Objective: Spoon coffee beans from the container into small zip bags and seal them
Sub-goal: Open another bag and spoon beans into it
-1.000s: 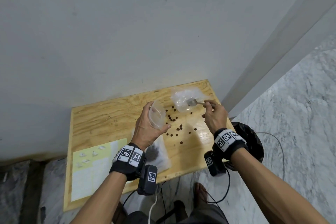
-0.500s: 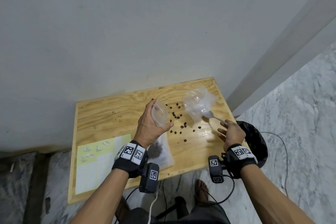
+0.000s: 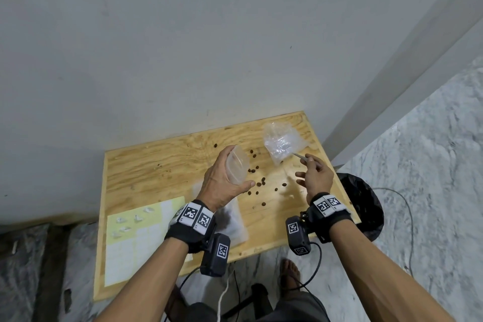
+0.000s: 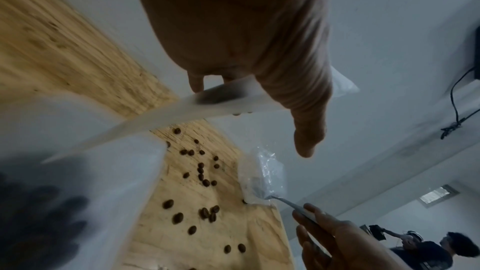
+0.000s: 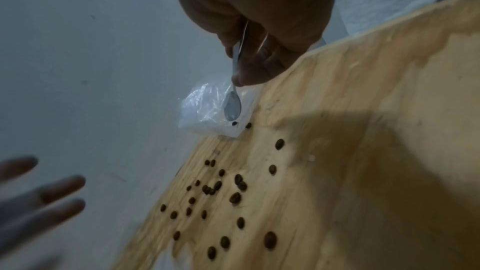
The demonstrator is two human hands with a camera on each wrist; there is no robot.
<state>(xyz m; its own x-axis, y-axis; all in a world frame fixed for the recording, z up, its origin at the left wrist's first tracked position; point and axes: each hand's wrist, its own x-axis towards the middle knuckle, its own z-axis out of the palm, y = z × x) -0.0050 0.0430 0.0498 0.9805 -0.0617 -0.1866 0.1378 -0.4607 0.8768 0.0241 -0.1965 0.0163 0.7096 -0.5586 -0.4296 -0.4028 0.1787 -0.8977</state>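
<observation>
While spooning is paused, grips the clear plastic container (image 3: 236, 167) in the left hand (image 3: 222, 183), thumb underneath and fingers (image 3: 226, 150) curled over the upper rim. Keeps it tipped on its side above the middle of the tabletop (image 3: 156, 165), mouth toward frame right, probably to offer the opening to the spoon. Looks nearly empty, though blur in the left wrist view hides the contents.

Pinches the handle of the metal spoon (image 5: 232, 108) between thumb and forefinger of the right hand (image 3: 316, 178), remaining fingers spread loose. Rests the bowl against the crumpled clear plastic bag (image 3: 282, 144) at upper right of the tabletop, seemingly to probe or lift it. Cannot tell whether the bowl sits inside or only against the film. Carries no bean in the bowl.

Leaves the coffee beans (image 3: 258, 183) scattered on the bare wood between the two hands, none bagged there. Shows small zip bags (image 3: 130, 219) on a yellow sheet (image 3: 146, 243) at lower left, and another bag with a dark mass (image 3: 232, 219) under the left wrist.

Compared with half a second earlier: right hand now higher in frame and nearer the crumpled bag; spoon bowl, then plainly visible at the bag's lower edge, now hidden behind it in the head view. Left hand and container much as then.
</observation>
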